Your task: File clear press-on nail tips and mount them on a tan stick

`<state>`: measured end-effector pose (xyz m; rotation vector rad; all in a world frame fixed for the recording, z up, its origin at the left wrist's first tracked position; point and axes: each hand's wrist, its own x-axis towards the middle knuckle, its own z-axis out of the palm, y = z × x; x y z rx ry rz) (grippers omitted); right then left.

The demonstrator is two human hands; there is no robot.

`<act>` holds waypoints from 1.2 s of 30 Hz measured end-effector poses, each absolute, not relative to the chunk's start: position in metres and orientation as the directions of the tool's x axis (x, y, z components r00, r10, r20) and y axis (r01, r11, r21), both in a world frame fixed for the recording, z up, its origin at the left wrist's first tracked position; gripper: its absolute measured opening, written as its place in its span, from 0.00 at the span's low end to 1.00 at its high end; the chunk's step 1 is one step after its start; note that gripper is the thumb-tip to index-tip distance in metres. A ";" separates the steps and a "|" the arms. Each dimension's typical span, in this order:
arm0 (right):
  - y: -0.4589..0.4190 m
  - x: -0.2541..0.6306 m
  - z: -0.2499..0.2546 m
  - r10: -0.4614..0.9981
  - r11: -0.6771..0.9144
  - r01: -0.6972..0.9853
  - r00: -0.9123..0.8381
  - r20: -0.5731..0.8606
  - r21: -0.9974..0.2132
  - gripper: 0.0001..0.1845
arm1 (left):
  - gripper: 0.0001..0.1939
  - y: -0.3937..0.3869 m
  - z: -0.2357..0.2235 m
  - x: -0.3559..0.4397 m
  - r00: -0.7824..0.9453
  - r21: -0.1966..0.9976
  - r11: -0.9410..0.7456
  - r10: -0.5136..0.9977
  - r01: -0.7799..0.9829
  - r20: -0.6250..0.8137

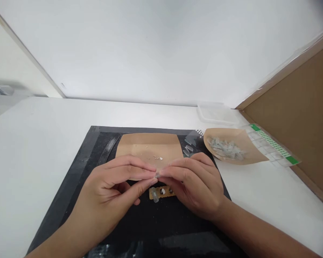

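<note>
My left hand and my right hand meet above the black mat, fingertips almost touching. Pinched between them is a tiny clear piece that looks like a nail tip; most of it is covered by the fingers. Just below lies a tan strip with dark round spots and a white bit on it, its right end hidden by my right hand. Across the strip's left end rests a clear nail tip. Behind my fingers, a brown paper sheet carries small white crumbs.
The black mat covers the middle of the white table. Several clear nail tips lie at its right. Farther right are a brown paper holder of nail tips, a green-and-clear sheet and a clear plastic tray. A brown board borders the right side.
</note>
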<state>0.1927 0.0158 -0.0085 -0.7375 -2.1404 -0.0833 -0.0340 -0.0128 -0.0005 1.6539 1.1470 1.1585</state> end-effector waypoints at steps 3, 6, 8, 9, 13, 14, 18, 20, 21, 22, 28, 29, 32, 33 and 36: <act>0.018 0.191 -0.010 0.508 0.820 0.518 -0.458 0.729 -0.246 0.06 | 0.09 -0.012 0.002 -0.034 0.172 0.872 -0.364 0.930 0.328 0.324; 0.020 0.187 -0.010 0.551 0.808 0.488 -0.430 0.715 -0.329 0.04 | 0.08 -0.009 0.006 -0.034 0.187 0.773 -0.472 0.881 0.424 0.435; 0.020 0.185 -0.010 0.568 0.803 0.470 -0.418 0.709 -0.367 0.04 | 0.08 -0.008 0.009 -0.033 0.209 0.702 -0.548 0.832 0.454 0.514; 0.019 0.184 -0.009 0.572 0.802 0.465 -0.415 0.707 -0.376 0.04 | 0.08 -0.008 0.010 -0.033 0.219 0.672 -0.577 0.810 0.464 0.544; 0.017 0.184 -0.007 0.542 0.817 0.478 -0.447 0.712 -0.322 0.04 | 0.08 -0.008 0.010 -0.034 0.226 0.661 -0.590 0.800 0.464 0.555; 0.016 0.185 -0.006 0.526 0.825 0.482 -0.462 0.714 -0.296 0.04 | 0.08 -0.009 0.010 -0.034 0.218 0.685 -0.570 0.816 0.454 0.535; 0.014 0.188 -0.005 0.490 0.840 0.492 -0.506 0.710 -0.229 0.06 | 0.08 -0.010 0.009 -0.034 0.192 0.733 -0.526 0.847 0.430 0.495; 0.013 0.189 -0.004 0.478 0.842 0.499 -0.516 0.711 -0.205 0.06 | 0.08 -0.011 0.009 -0.033 0.199 0.692 -0.564 0.819 0.450 0.538; 0.012 0.189 -0.004 0.474 0.842 0.503 -0.519 0.712 -0.194 0.06 | 0.08 -0.012 0.009 -0.033 0.201 0.661 -0.586 0.800 0.469 0.565; 0.012 0.190 -0.004 0.472 0.841 0.508 -0.521 0.712 -0.186 0.06 | 0.08 -0.012 0.009 -0.032 0.203 0.627 -0.604 0.780 0.493 0.592; 0.014 0.191 -0.005 0.462 0.832 0.537 -0.527 0.713 -0.142 0.09 | 0.12 -0.017 0.004 -0.032 0.261 0.367 -0.672 0.643 0.643 0.720; 0.014 0.191 -0.005 0.461 0.830 0.541 -0.528 0.713 -0.137 0.09 | 0.11 -0.017 0.003 -0.034 0.291 0.341 -0.678 0.638 0.651 0.713; 0.016 0.190 -0.005 0.458 0.824 0.556 -0.537 0.708 -0.112 0.09 | 0.12 -0.020 -0.003 -0.042 0.359 0.329 -0.673 0.671 0.663 0.649; 0.016 0.190 -0.005 0.457 0.822 0.560 -0.540 0.707 -0.104 0.08 | 0.13 -0.022 -0.005 -0.046 0.379 0.291 -0.682 0.653 0.671 0.655; 0.016 0.189 -0.005 0.465 0.817 0.566 -0.541 0.701 -0.105 0.08 | 0.17 -0.027 -0.013 -0.054 0.404 0.247 -0.721 0.599 0.647 0.691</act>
